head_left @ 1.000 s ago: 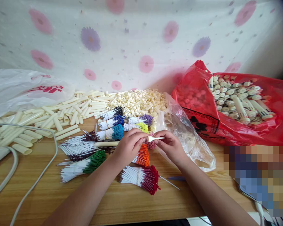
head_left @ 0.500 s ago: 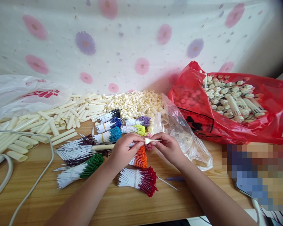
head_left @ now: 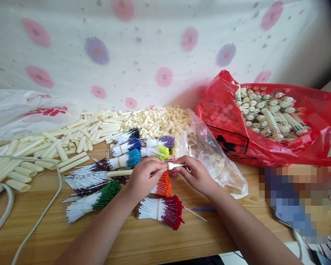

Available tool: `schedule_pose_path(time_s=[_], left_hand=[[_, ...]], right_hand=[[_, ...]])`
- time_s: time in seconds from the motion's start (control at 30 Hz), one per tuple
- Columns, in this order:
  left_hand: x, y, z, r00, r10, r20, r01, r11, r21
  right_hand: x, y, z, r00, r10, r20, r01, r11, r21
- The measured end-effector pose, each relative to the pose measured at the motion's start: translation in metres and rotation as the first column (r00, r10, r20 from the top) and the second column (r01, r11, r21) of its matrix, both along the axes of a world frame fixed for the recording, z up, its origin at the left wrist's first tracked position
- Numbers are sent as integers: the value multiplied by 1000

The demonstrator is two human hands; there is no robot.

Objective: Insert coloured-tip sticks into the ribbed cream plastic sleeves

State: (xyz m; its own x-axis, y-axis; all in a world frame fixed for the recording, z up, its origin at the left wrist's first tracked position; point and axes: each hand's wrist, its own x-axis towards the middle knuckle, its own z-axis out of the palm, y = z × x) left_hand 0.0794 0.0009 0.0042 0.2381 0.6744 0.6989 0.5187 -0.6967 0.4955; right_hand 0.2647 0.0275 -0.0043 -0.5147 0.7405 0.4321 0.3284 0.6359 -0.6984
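Note:
My left hand (head_left: 147, 176) and my right hand (head_left: 194, 172) meet above the middle of the table, both closed in a pinch. Between their fingertips is a small cream-coloured plastic piece (head_left: 172, 166) with a wide end and a narrow tapering end. The fingers of the left hand are at its wide end, and those of the right hand grip the narrow end. A cream tube (head_left: 120, 172) reaches to the left from behind my left hand; whether that hand holds it is hidden. Around the hands lie bundles of white sticks with coloured tips, among them an orange bundle (head_left: 163, 185) and a dark red one (head_left: 161, 212).
Cream tubes (head_left: 79, 143) are heaped at the left, beside a pile of small slotted cream rings (head_left: 160, 119). A clear plastic bag (head_left: 223, 176) lies right of the hands. A red bag (head_left: 226, 121) with assembled tubes stands at the right. A cable (head_left: 41, 217) crosses the left side.
The right fingers have closed further over the narrow end of the cream piece, so less of its tip shows. The whole view has shifted slightly; the piles and bundles lie unchanged.

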Motion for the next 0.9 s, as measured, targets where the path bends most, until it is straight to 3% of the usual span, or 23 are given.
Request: schedule_pose_path(time_s=[0.57, 0.73, 0.9], left_hand=[[0, -1, 1, 998, -45, -32, 46, 998, 52], [1, -2, 2, 998, -7, -58, -2, 989, -149], [-2, 0, 3, 996, -65, -62, 36, 921, -388]], right_hand=[[4, -2, 1, 993, 16, 115, -33, 989, 144], [3, -1, -2, 993, -10, 120, -18, 973, 230], [3, 0, -3, 994, -38, 102, 1, 941, 337]])
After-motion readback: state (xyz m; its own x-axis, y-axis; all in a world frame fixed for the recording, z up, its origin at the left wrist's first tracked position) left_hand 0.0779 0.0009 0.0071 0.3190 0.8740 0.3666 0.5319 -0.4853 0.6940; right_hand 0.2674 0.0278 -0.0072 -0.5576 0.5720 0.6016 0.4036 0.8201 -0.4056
